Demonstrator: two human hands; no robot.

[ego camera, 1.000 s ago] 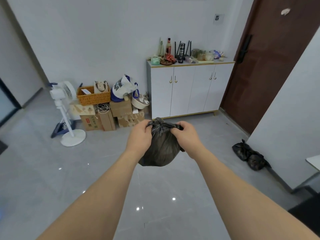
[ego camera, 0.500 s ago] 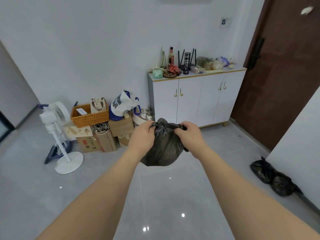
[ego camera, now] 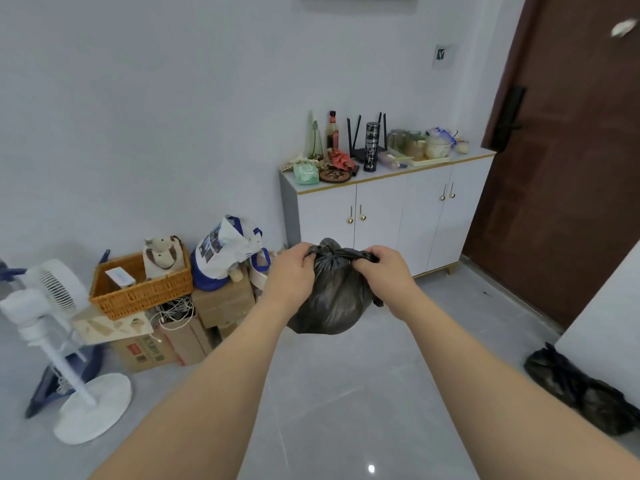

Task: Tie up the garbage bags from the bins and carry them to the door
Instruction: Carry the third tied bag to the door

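Note:
A full black garbage bag (ego camera: 334, 299) hangs in the air in front of me, its top bunched into a knot. My left hand (ego camera: 289, 275) grips the left side of the bag's neck. My right hand (ego camera: 384, 271) pinches the right side of it. Two more tied black garbage bags (ego camera: 585, 393) lie on the floor at the right, against the foot of a white wall. The brown door (ego camera: 568, 174) stands closed at the upper right, beyond those bags.
A white cabinet (ego camera: 388, 220) with bottles, a router and jars on top stands ahead, next to the door. To the left are cardboard boxes (ego camera: 221, 306), a wicker basket (ego camera: 138, 289), a white-and-blue bag and a white standing fan (ego camera: 59, 341). Grey tiled floor lies between.
The view has swung to the left and tilted up, so the door and the floor bags sit further right. Both hands keep their grip on the bag's top.

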